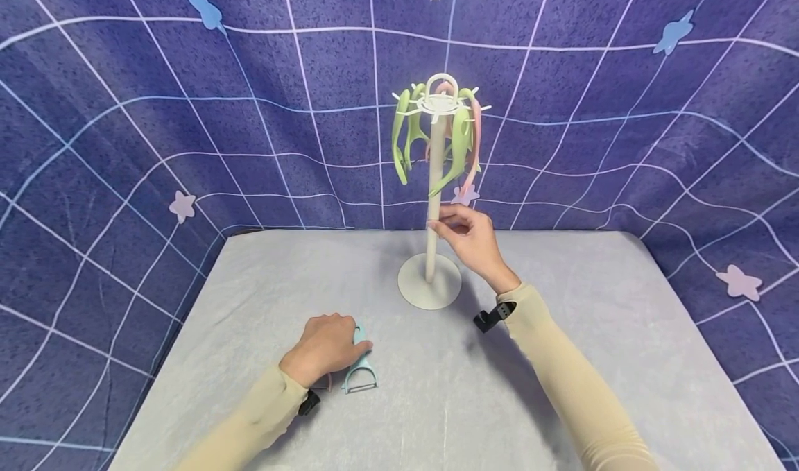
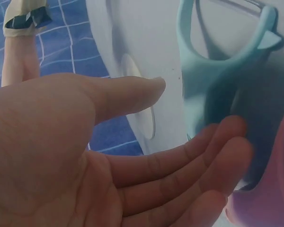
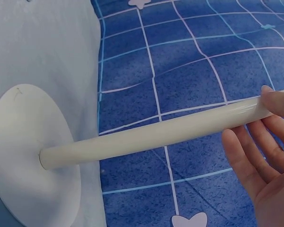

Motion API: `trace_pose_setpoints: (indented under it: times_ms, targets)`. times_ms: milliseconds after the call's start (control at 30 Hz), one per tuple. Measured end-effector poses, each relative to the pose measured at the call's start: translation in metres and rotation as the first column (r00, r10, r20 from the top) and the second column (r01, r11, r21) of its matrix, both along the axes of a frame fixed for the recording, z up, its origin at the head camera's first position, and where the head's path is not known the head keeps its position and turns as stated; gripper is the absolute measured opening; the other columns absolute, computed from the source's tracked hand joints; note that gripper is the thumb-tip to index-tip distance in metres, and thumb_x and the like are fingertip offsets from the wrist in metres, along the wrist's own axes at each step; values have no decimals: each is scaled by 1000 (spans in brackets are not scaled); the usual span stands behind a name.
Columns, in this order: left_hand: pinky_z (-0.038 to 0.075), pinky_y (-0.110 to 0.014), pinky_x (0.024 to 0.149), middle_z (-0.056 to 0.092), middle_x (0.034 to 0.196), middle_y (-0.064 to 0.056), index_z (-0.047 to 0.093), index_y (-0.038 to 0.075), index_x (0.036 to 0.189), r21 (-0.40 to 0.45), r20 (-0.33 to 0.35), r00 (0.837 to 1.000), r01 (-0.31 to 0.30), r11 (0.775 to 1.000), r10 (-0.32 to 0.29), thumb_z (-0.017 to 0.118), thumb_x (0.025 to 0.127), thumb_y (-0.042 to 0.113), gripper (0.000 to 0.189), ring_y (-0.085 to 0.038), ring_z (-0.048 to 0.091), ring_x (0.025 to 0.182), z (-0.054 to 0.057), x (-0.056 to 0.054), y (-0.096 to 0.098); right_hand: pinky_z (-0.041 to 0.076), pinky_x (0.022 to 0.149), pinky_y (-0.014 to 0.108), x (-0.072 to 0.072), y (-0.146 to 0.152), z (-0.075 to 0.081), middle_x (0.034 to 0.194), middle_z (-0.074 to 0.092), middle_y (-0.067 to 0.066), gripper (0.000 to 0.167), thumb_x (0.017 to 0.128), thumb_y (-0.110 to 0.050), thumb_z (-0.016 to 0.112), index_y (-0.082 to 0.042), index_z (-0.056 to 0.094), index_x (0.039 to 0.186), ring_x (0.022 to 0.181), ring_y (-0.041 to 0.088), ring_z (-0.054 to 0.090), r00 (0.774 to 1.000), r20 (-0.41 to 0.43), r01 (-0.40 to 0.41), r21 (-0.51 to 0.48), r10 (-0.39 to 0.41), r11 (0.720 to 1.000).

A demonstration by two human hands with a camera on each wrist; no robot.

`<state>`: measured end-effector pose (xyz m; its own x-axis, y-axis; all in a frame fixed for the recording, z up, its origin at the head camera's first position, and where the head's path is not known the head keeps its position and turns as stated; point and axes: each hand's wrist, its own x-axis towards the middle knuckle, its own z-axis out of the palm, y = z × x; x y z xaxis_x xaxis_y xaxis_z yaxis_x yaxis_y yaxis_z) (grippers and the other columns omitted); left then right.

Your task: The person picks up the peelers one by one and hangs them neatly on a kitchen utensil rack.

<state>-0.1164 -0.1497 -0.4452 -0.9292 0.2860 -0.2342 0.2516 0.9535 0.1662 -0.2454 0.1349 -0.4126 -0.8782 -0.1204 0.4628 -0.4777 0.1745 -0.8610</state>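
Observation:
A light-blue peeler (image 1: 361, 363) lies on the table, its blade end toward the near side. My left hand (image 1: 327, 346) is over its handle; in the left wrist view the thumb is spread from the loosely bent fingers, whose tips overlap the blue handle. A pink peeler (image 2: 262, 198) lies just beside, mostly hidden under that hand in the head view. My right hand (image 1: 471, 238) holds the cream pole (image 3: 170, 132) of an upright rack between thumb and fingers, below the hooks. Green peelers (image 1: 460, 141) and pink peelers (image 1: 477, 145) hang from the rack's white hook ring (image 1: 440, 103).
The rack's round base (image 1: 415, 292) stands on the grey cloth-covered table (image 1: 562, 304), toward the back. A blue curtain (image 1: 299, 131) with a grid pattern and stars surrounds the table's back and sides.

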Motion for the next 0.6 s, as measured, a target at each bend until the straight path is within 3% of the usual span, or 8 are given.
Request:
trace_pose_setpoints:
  times_ms: [200,433,600]
  targets:
    - [43,-31,51,35,58,6,44,17,64,-10,14,1000,5,1000,-4,76,99,42,54,-12,41,55,-3,3,4,65,74,24,1,-1,0,100,79,20,19,95,-2,81,1,78,113,83,31,78,1000,5,-7,-9,7,1000]
    - [35,-27,49,24,56,8,35,18,60,35,23,1000,-7,999,7,77,98,34,59,-11,30,52,-9,5,6,64,74,20,2,-1,0,102,78,23,21,96,-2,81,3,78,116,87,44,76,1000,13,-5,-12,5,1000]
    - [32,-26,47,23,56,8,34,18,60,35,35,999,-15,999,13,77,96,34,58,-10,29,53,-11,6,7,62,72,19,2,-2,1,103,77,27,22,95,2,79,6,76,117,86,49,75,1000,6,-4,-17,5,1000]
